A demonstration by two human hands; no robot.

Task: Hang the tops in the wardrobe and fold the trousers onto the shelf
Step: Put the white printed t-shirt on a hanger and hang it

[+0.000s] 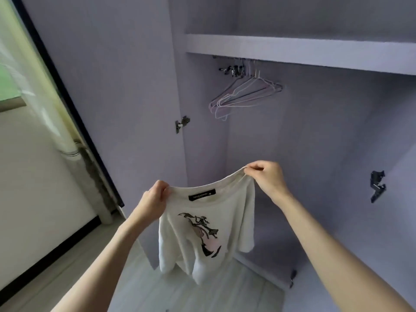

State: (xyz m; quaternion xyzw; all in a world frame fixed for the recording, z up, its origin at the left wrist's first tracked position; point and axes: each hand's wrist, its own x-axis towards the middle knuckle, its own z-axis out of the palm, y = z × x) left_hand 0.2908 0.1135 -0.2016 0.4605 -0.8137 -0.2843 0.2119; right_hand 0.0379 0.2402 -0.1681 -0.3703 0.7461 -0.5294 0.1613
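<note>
A white T-shirt (202, 235) with a dark and pink print and a black neck label hangs in front of the open wardrobe. My left hand (155, 195) pinches its left shoulder near the collar. My right hand (267, 176) pinches the right shoulder, held a little higher. The shirt's hem dangles above the floor. Several empty wire hangers (245, 93) hang on the rail under the shelf (292, 50), above and beyond the shirt.
The lilac wardrobe door (108, 86) stands open on the left, with a hinge (182, 123) on its edge. Another hinge (378, 185) sits on the right side panel. A pale wall and dark skirting run along the left, and light flooring (157, 289) lies below.
</note>
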